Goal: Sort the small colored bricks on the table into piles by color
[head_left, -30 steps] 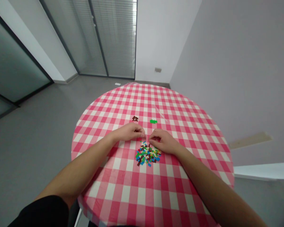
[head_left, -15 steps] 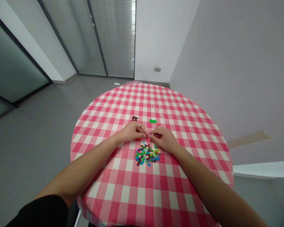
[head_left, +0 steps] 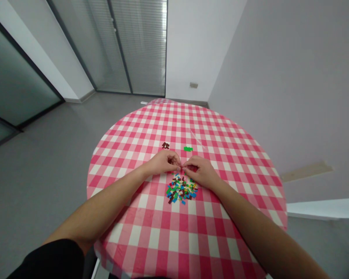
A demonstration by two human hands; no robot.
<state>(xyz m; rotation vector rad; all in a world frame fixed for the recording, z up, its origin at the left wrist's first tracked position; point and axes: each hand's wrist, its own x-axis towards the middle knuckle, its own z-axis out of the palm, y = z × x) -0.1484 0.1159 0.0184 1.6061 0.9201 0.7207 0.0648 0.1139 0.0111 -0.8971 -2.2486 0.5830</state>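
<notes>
My left hand (head_left: 166,161) and my right hand (head_left: 200,170) meet fingertip to fingertip above the middle of the table. Both are closed in a pinch, and whatever sits between the tips is too small to make out. Just nearer to me lies a loose pile of small building bricks (head_left: 182,190) in blue, green, white, yellow, brown and red. Beyond my left hand is a little group of brown bricks (head_left: 165,145). A flat green brick piece (head_left: 188,149) rests beyond my right hand.
A red-and-white checked cloth (head_left: 174,240) covers the round table. Behind it stand a glass partition with blinds (head_left: 142,46) and a white wall (head_left: 197,50). Another wall (head_left: 293,97) runs along the right side.
My fingertips have drawn slightly closer together and now meet. The brick pile, the brown group and the green piece lie as before.
</notes>
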